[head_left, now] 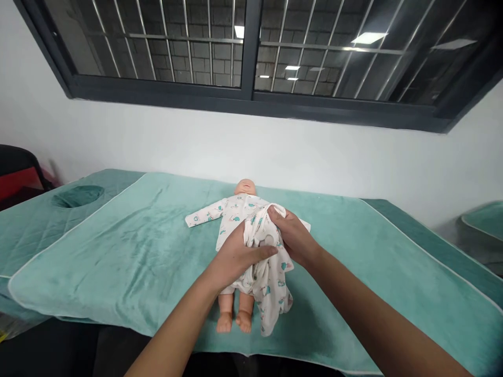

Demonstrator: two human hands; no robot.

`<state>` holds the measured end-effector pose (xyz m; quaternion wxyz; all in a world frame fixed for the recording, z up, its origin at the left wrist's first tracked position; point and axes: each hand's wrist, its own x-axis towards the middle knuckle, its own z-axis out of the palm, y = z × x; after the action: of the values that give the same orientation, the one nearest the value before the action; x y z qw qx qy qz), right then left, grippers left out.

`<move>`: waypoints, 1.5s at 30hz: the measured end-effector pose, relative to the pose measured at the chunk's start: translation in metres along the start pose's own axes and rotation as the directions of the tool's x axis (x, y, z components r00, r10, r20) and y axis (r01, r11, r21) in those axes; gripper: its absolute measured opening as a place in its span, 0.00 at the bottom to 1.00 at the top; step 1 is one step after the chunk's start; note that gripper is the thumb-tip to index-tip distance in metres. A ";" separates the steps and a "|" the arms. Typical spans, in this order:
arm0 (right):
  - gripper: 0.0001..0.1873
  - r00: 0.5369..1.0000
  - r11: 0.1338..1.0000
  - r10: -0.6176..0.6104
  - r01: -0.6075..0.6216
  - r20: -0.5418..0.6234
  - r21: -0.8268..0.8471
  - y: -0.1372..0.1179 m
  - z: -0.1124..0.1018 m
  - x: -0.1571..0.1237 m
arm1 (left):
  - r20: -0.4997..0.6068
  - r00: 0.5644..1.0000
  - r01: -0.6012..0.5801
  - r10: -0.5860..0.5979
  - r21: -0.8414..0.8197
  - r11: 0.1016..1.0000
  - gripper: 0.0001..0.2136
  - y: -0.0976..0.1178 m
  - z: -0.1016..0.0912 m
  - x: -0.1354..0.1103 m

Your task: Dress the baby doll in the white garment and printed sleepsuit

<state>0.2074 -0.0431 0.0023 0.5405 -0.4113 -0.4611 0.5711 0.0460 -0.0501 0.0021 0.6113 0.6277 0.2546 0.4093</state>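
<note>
A baby doll (245,187) lies on its back, its head toward the wall and its bare feet toward me. It wears a white long-sleeved baby top (232,212) printed with small green figures. Above its body I hold up a bunched baby garment (275,293) of the same print, part of it hanging down beside the doll's legs. My left hand (236,254) grips the gathered cloth from the left, thumb across the front. On the other side my right hand (293,233) pinches its upper edge. The doll's middle and one sleeve are partly hidden.
A green plush cover (129,251) is spread over the bed beneath the doll. Toward the left end is a round face hole (78,196). Behind the bed rises a white wall (188,139) with a barred window (247,94). A black-and-red chair (19,175) stands far left.
</note>
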 end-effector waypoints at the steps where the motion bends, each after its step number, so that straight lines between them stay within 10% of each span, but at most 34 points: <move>1: 0.25 1.000 1.000 -0.002 0.002 -0.012 -0.012 0.001 -0.002 0.000 | -0.021 1.000 -0.010 0.011 0.027 1.000 0.24 0.000 -0.001 0.002; 5: 0.24 0.987 0.979 0.067 -0.036 0.147 -0.201 -0.004 -0.015 -0.009 | -0.278 0.960 0.037 -0.037 -0.003 0.999 0.16 -0.004 -0.006 0.010; 9: 0.21 0.780 0.881 0.357 -0.099 0.514 -0.463 -0.012 -0.021 -0.024 | -0.307 0.942 0.061 -0.137 -0.246 0.967 0.16 -0.008 -0.004 0.013; 14: 0.19 0.968 0.996 0.026 -0.003 0.249 -0.090 -0.011 -0.026 -0.024 | -0.021 0.968 0.238 -0.252 -0.263 0.935 0.20 -0.014 -0.004 0.003; 18: 0.20 0.994 0.992 -0.036 0.022 0.108 0.128 -0.005 -0.022 -0.020 | 0.239 0.940 0.302 -0.242 -0.260 0.917 0.22 -0.023 -0.015 -0.006; 21: 0.23 0.998 0.982 0.018 -0.028 0.052 0.186 0.000 -0.015 -0.022 | 0.236 0.958 0.243 -0.163 -0.369 0.897 0.28 -0.024 -0.017 -0.004; 25: 0.25 0.970 0.990 0.107 -0.124 0.219 0.063 0.004 -0.011 -0.031 | -0.070 0.990 0.072 -0.122 -0.489 0.870 0.28 -0.022 -0.003 0.005; 28: 0.25 0.806 0.981 0.193 -0.164 0.559 -0.102 0.004 -0.013 -0.039 | -0.175 0.971 0.042 -0.162 -0.543 0.839 0.25 -0.024 0.009 0.006; 30: 0.25 0.805 0.985 0.169 -0.151 0.568 -0.080 0.005 -0.015 -0.041 | -0.166 0.960 0.092 -0.224 -0.568 0.818 0.24 -0.029 0.014 0.002; 35: 0.24 0.977 0.967 0.040 -0.091 0.210 0.237 0.016 -0.021 -0.045 | 0.163 0.933 0.361 -0.322 -0.411 0.837 0.24 -0.037 0.001 -0.017; 45: 0.31 0.794 0.846 0.327 -0.487 0.512 0.215 0.079 0.009 -0.089 | 0.083 0.820 0.563 -0.567 -0.303 0.769 0.20 -0.011 -0.031 -0.061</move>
<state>0.1867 -0.1319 -0.0750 0.3406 -0.2576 -0.3690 0.8255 -0.0108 -0.0814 -0.0232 0.7959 0.4141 0.3667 0.2460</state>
